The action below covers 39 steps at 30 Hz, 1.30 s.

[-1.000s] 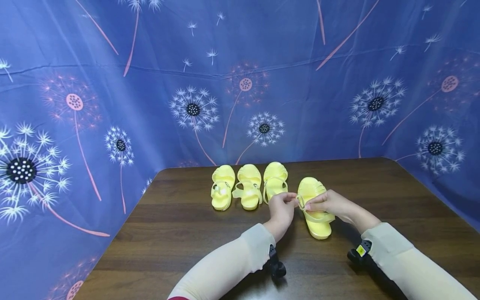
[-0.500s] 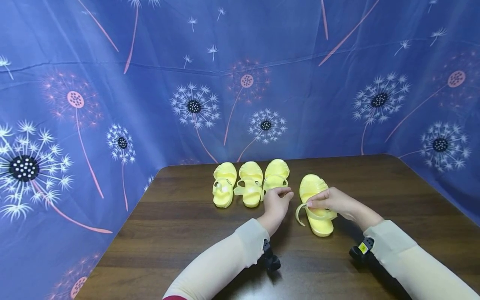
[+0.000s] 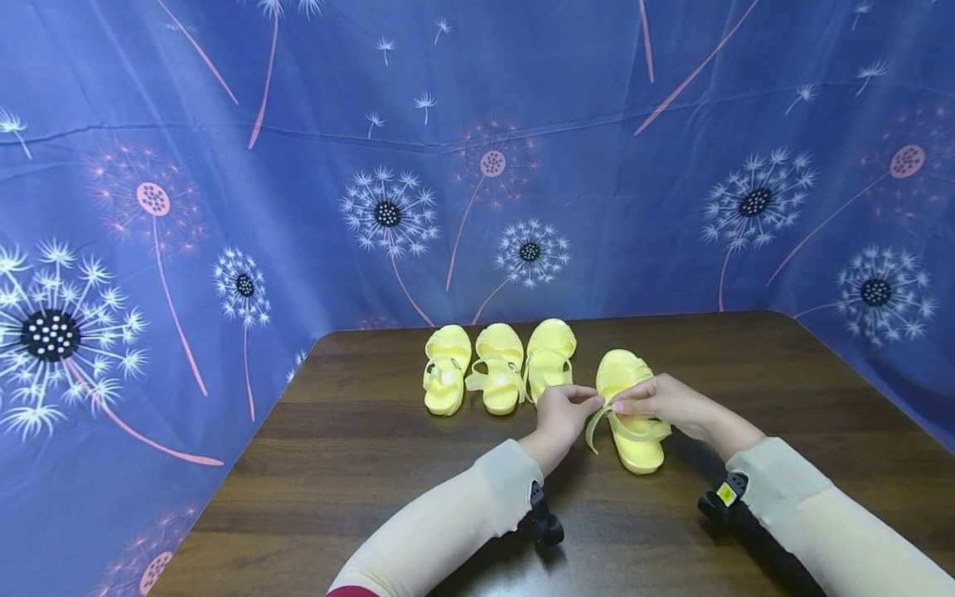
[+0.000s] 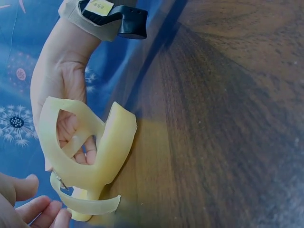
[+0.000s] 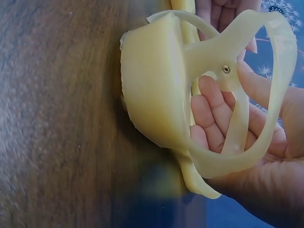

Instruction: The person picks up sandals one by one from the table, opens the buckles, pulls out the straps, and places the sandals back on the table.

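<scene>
A yellow sandal (image 3: 640,456) lies on the table in front of me, toe pointing away. My right hand (image 3: 671,404) pinches its side strap; in the right wrist view the thumb (image 5: 259,88) presses beside a small metal rivet (image 5: 226,69). A loose ankle strap (image 4: 92,206) curves out from a metal buckle (image 4: 59,179) in the left wrist view. Beside that strap is my left hand (image 3: 561,421), its thumb and fingers apart in the left wrist view. Whether its fingertips touch the strap I cannot tell.
Three more yellow sandals stand in a row at the back: the left one (image 3: 444,400), the middle one (image 3: 498,401) and the right one (image 3: 550,332), partly behind my left hand. The brown wooden table (image 3: 336,481) ends before a blue dandelion-print cloth (image 3: 634,207).
My left hand drew back left from the buckle, and the strap end came loose and hung down. Now that hand is back near the buckle. The right hand kept its grip on the sandal.
</scene>
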Available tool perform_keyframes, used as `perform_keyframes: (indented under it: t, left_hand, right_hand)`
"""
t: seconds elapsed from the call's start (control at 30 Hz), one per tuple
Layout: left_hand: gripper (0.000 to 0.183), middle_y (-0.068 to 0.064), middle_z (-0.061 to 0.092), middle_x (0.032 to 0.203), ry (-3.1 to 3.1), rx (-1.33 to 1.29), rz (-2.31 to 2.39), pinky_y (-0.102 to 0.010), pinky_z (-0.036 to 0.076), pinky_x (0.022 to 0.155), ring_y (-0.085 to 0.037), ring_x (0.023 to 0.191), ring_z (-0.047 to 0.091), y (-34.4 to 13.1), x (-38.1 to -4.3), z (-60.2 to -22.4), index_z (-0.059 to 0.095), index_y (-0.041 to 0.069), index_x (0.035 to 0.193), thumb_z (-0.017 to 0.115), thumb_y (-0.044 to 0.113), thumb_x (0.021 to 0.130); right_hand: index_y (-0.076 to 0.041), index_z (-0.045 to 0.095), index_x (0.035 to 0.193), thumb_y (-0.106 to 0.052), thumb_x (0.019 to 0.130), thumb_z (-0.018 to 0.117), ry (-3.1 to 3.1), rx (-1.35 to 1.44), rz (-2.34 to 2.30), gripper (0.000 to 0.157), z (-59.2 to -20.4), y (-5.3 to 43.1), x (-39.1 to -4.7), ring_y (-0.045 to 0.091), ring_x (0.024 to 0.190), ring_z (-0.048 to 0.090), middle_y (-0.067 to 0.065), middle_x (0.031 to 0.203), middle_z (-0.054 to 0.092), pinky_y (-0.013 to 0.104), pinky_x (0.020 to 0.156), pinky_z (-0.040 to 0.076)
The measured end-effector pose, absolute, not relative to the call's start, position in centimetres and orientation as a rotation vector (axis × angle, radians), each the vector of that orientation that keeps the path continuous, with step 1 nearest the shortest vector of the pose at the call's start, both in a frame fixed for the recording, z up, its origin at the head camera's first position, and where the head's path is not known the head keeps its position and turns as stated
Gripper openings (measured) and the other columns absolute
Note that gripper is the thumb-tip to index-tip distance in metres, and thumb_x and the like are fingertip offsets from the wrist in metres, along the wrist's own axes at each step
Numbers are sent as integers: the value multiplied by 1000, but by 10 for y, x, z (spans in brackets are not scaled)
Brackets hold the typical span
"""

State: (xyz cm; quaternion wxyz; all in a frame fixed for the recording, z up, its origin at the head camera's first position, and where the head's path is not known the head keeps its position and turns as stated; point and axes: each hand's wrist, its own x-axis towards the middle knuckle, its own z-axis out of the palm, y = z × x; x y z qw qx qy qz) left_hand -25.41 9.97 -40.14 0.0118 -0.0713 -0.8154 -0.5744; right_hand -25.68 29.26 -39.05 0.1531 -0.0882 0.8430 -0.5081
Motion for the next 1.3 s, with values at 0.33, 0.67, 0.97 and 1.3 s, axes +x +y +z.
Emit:
perform_keyframes:
  t: [0.33,0.67,0.97,1.3]
  left_hand:
    - [13,4,71,81,-2564,-176,-1878,-17,48,63,-1,75,55,109,-254,-403,77,9,80,82,21,77]
    - [10,5,69,77,-2646,-134,-1863,-18,48,59,-2,70,55,117,-256,-402,77,9,74,83,16,76]
    - [9,5,70,70,-2735,-167,-1787,-18,47,58,-2,67,55,118,-259,-401,76,10,71,82,15,75]
    - [9,6,69,66,-2702,-310,-1702,-14,45,54,1,57,53,115,-258,-406,74,13,74,80,18,79]
  right_hand:
    - [10,63,118,-22,91,68,2280,-319,-1518,42,-387,300,-264,15,101,67,9,111,71,37,92,54]
    - [3,69,110,-24,88,71,2427,-422,-1301,35,-375,309,-272,17,99,61,10,107,70,35,87,50]
    - [-3,73,103,-24,87,72,2542,-484,-1195,26,-374,309,-274,10,94,61,7,100,73,31,84,48]
    - [4,71,105,-23,87,72,2501,-404,-1316,32,-379,307,-274,13,91,63,10,102,71,34,80,55]
